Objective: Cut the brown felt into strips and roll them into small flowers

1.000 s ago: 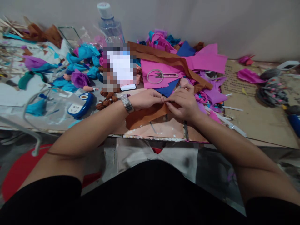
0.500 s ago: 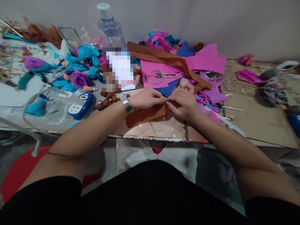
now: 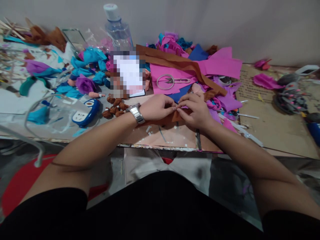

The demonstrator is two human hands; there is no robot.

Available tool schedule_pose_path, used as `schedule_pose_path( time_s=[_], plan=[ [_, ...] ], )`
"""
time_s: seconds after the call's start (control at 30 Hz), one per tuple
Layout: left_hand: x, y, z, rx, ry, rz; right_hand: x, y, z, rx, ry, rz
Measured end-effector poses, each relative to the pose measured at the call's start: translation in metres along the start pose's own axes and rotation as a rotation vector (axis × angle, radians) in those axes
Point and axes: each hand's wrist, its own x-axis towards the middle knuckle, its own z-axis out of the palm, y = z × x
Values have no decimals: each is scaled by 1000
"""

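Observation:
A strip of brown crepe paper hangs from my pinched fingers just above the table's front part. My left hand, with a metal watch on its wrist, grips the strip's upper edge between thumb and fingers. Against it, fingertip to fingertip, my right hand pinches the same edge. The exact fold between the fingertips is too small to make out. Behind my hands, thread snips lie on pink paper. Small brown wrapped balls sit left of my left wrist.
A clear bottle stands at the back, behind a blurred bright phone-like screen. A blue-and-white power socket with a cable lies left. Blue and purple paper flowers spread leftward. Cardboard covers the right side.
The brown strip has moved back and up under my hands, so less of it shows. My left hand has turned slightly; my right hand stays almost in place.

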Motion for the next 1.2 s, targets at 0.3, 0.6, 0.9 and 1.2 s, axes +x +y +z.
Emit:
schedule_pose_path(
  time_s=[0.3, 0.6, 0.9, 1.2],
  plan=[
    [-2, 7, 5, 215, 97, 68, 0, 0, 1, -2, -43, 21],
    [-1, -1, 12, 346, 151, 173, 1, -2, 0, 40, -54, 38],
    [-1, -1, 14, 376, 161, 162, 1, 2, 2, 117, -15, 65],
    [1, -1, 8, 238, 107, 101, 1, 5, 2, 116, -27, 45]
  ],
)
